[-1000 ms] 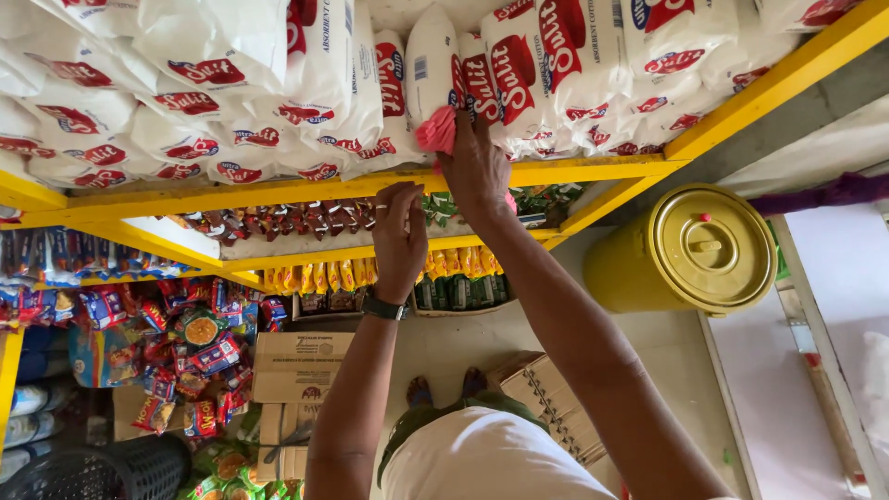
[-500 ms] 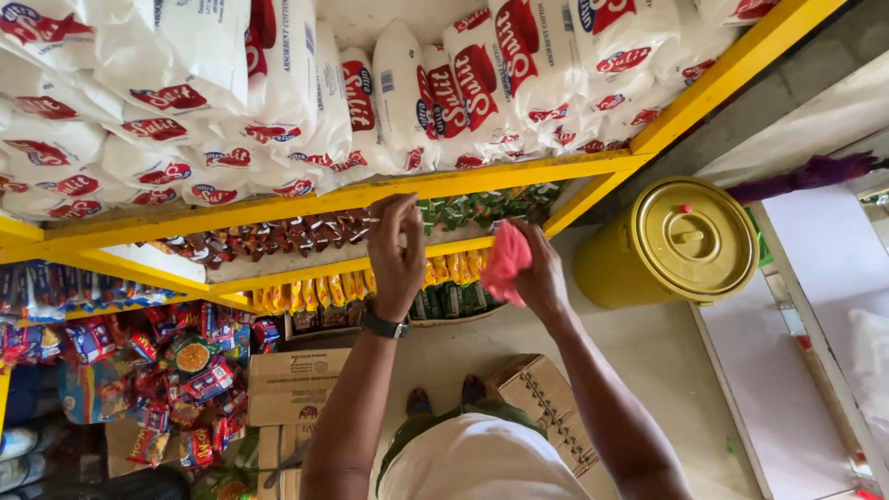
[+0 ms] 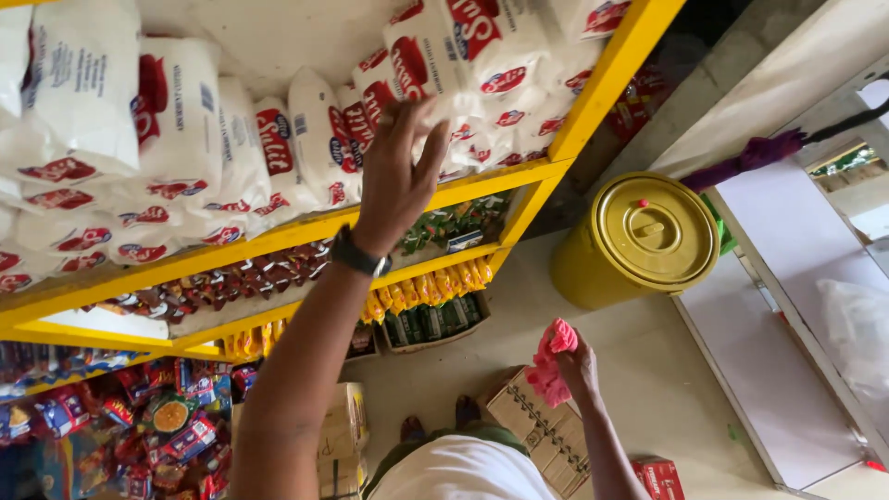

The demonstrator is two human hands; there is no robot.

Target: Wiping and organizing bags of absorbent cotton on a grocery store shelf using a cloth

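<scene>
Overhead, the left hand (image 3: 400, 171) spreads its fingers against a white sack (image 3: 435, 56) on the yellow shelf (image 3: 278, 239); lower right, the right hand (image 3: 576, 366) grips a pink cloth (image 3: 551, 366).

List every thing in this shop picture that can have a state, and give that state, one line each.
left hand: raised, fingers spread on a white bag
right hand: lowered, gripping a pink cloth
pink cloth: crumpled
white bags: sealed, stacked on the yellow shelf
yellow bucket: lid on
cardboard box: closed
</scene>
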